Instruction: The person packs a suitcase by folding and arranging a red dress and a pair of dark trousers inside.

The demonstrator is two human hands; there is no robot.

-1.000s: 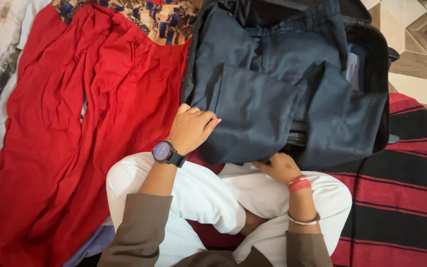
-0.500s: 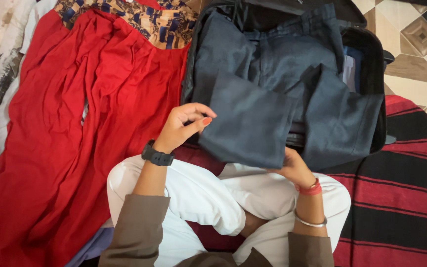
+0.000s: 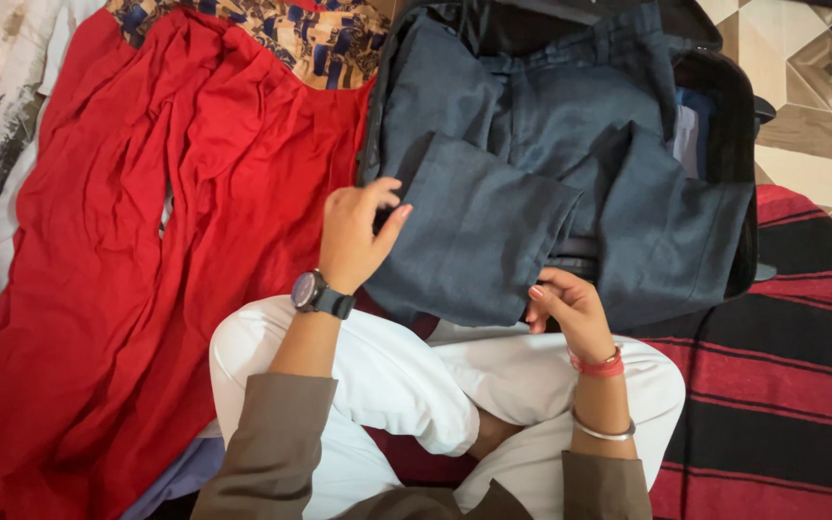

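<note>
Item: dark grey trousers [image 3: 532,183], lying folded across the open black suitcase [image 3: 736,154]. I am pinching the left fold edge with my left hand [image 3: 356,236]; my right hand [image 3: 570,306] is gripping the near hem. Soft, limp, light, I judge; best held at the folded edges.

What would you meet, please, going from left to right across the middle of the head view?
Red garment → left hand → folded dark grey trousers → black suitcase rim → tiled floor.

Dark grey folded trousers [image 3: 532,164] lie in the open black suitcase [image 3: 739,144]; the spread red cloth garment [image 3: 146,241] lies left of it, the striped woven rug [image 3: 782,385] beneath.
</note>
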